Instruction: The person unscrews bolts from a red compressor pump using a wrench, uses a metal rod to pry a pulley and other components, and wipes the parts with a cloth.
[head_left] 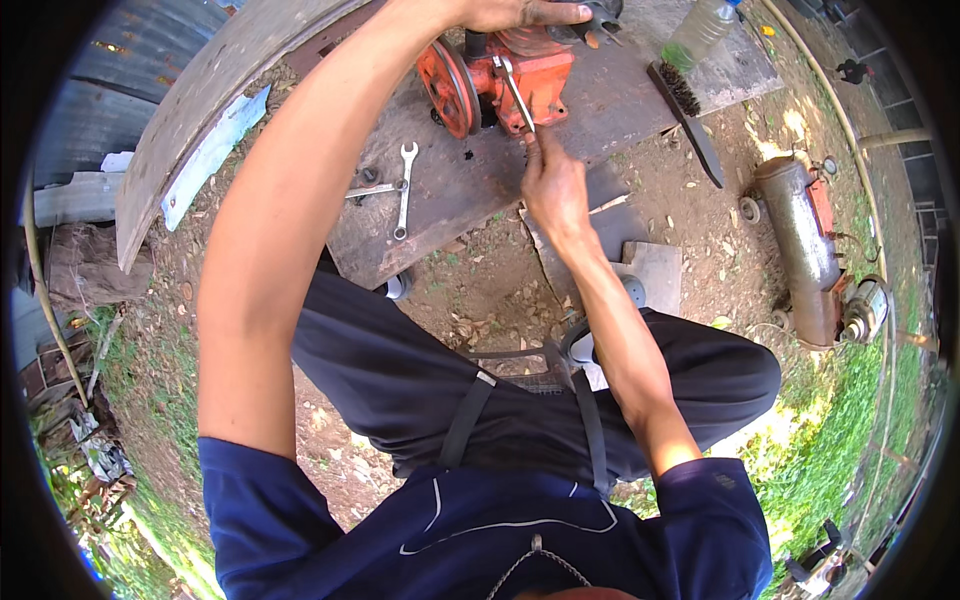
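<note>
An orange-red compressor pump point(545, 85) with a spoked pulley wheel point(450, 88) stands on the wooden board at the top. My right hand point(557, 185) is closed round the lower end of a combination wrench point(515, 95), whose upper end lies against the pump's front face. At the upper edge my left hand point(505, 12) grips the top of the pump, its thumb stretched to the right beside a dark metal part point(602, 18); its other fingers are mostly cut off. Left of the pump, another wrench point(405, 190) lies across a second wrench point(370, 190).
A black-handled wire brush point(690, 125) overhangs the board's point(450, 210) right edge near a clear plastic bottle point(700, 40). On the ground at right lies a rusty cylindrical tank point(800, 250) with wheels, next to a metal can point(865, 310). Corrugated sheets point(130, 60) stand at left.
</note>
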